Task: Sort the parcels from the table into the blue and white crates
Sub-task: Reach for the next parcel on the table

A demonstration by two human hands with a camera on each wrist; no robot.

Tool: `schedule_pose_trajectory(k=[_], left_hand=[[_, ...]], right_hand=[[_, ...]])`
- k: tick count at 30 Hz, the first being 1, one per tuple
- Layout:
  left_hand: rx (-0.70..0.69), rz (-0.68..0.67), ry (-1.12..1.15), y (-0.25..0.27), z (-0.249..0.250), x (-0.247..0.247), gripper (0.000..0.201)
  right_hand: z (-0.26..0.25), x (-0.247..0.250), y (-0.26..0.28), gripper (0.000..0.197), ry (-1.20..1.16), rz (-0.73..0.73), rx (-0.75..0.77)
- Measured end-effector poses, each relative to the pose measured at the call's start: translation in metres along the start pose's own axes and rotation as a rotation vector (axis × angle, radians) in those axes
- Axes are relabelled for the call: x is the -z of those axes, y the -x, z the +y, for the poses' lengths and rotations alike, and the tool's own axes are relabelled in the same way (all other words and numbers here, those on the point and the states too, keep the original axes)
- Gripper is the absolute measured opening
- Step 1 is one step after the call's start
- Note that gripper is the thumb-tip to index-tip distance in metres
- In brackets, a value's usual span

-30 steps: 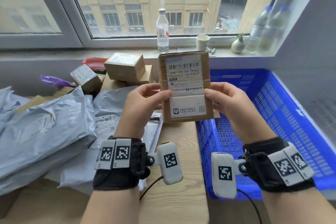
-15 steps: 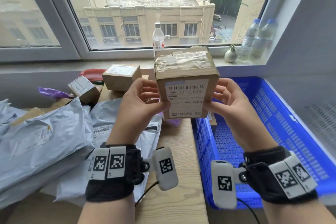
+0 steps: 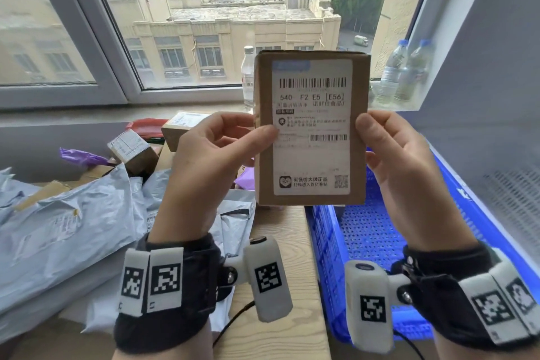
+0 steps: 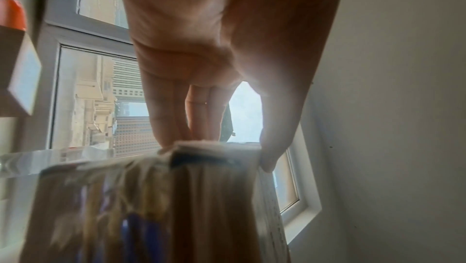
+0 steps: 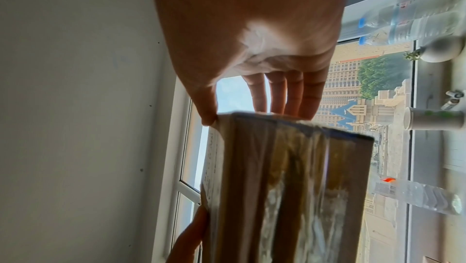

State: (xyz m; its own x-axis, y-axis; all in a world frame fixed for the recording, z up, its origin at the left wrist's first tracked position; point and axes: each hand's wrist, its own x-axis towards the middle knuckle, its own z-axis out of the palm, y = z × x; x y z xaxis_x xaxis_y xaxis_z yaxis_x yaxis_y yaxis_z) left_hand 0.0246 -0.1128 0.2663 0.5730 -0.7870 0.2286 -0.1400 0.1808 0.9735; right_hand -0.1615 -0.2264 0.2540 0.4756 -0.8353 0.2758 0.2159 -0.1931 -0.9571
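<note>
Brown cardboard parcel with white shipping label [image 3: 311,128] held upright above the worktop edge [image 3: 280,286], pinched at its sides by left hand [image 3: 204,172] and right hand [image 3: 406,172] — fingers clamped. Blue perforated plastic crate [image 3: 365,237] lies at 5 o'clock. Risk: edge-only grip may slip; misread label — wrong crate.

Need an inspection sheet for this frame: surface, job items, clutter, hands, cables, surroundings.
Surface: wooden table, its bare strip running beside the blue crate.
Job's things: cardboard parcel held upright above the table edge, label toward the camera; grey mailer bags and small boxes piled on the left; no white crate in view.
Clutter: purple bag and a red item behind the pile.
Hands: left hand and right hand each pinch a side of the parcel, thumb on the label face.
Cables: black cable from the left wrist unit, another at the right.
Surroundings: window sill with water bottles; buildings outside.
</note>
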Motion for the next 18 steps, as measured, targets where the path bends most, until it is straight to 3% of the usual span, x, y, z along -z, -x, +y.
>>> schedule_pose_trajectory(k=[9, 18], left_hand=[[-0.034, -0.019, 0.004, 0.003, 0.01, -0.005, 0.053], [-0.047, -0.041, 0.015, 0.003, 0.012, -0.005, 0.052]], right_hand=[[-0.01, 0.003, 0.006, 0.031, -0.039, 0.028, 0.059], [-0.013, 0.004, 0.007, 0.032, -0.039, 0.026, 0.077]])
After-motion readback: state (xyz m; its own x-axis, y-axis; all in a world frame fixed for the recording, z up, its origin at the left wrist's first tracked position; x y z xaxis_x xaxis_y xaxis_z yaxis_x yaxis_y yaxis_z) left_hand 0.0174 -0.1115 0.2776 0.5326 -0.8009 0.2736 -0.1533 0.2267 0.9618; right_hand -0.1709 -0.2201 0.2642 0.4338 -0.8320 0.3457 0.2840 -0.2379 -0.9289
